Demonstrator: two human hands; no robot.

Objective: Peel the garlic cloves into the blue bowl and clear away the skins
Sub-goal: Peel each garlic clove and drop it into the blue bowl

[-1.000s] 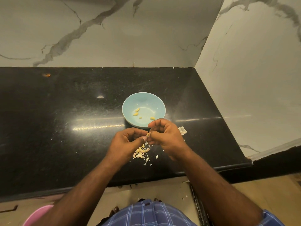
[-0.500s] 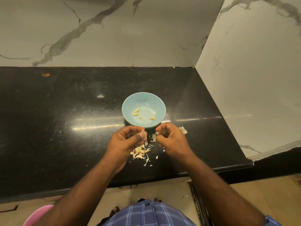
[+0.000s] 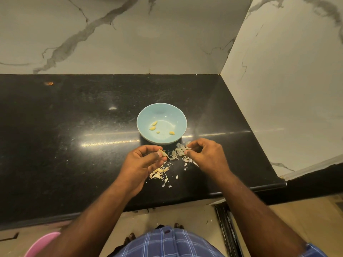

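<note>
Four peeled garlic cloves were located inside the blue bowl, which was positioned upright on the black granite countertop just beyond both hands. A partly skinned garlic clove was pinched between the thumb and curled fingers of the left hand, with a strip of skin seen trailing from its near end. The right hand was held just right of the left, apart from it, with its fingers curled inward over the counter; a fragment of white skin appeared to be pinched at its fingertips, although the grip could not be confirmed with certainty. Loose garlic skins were scattered on the countertop between the two hands, close to the near wall of the bowl. A second cluster consisting of unpeeled cloves and skins was found just beneath the left hand, with smaller flakes spread toward the counter's front edge. Marble-patterned wall panels were fitted behind and to the right of the countertop. A blue checked shirt was visible at the bottom of the view, and the rim of a pink container was visible at the lower left, below counter level.
</note>
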